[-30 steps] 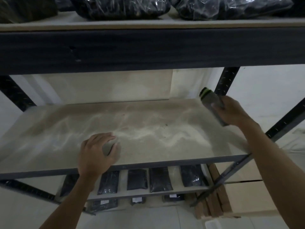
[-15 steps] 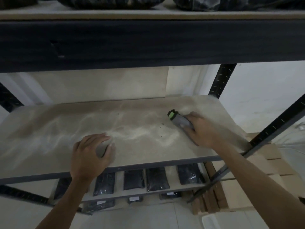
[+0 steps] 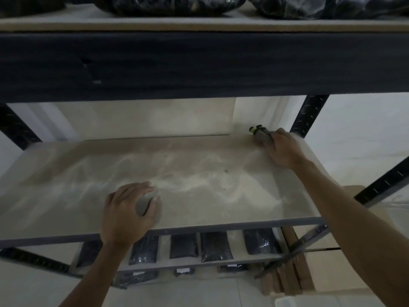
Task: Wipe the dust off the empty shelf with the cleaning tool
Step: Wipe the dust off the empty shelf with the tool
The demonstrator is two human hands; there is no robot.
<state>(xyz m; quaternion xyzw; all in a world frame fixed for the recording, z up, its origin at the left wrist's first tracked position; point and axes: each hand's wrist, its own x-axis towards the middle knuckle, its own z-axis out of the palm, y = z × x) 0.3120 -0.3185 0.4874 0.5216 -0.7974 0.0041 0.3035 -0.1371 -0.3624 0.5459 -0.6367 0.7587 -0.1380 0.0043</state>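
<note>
Shelf (image 3: 66,196): pale board in a dark metal rack, streaked with whitish dust (image 3: 199,185) across its middle.

Left hand (image 3: 129,209): near the front edge, left of centre, fingers curled over a small grey rounded item (image 3: 143,201); what it is cannot be told.

Dark packets (image 3: 213,247): a row on the lower shelf, beneath the front rail.

Cleaning tool (image 3: 260,135): grey body, green-and-black end, at the back right corner, on or just above the shelf.

Right hand (image 3: 282,149): fingers wrapped round the cleaning tool, well apart from the left hand.

Wooden slats (image 3: 287,278): lower right, beside the rack.
</note>
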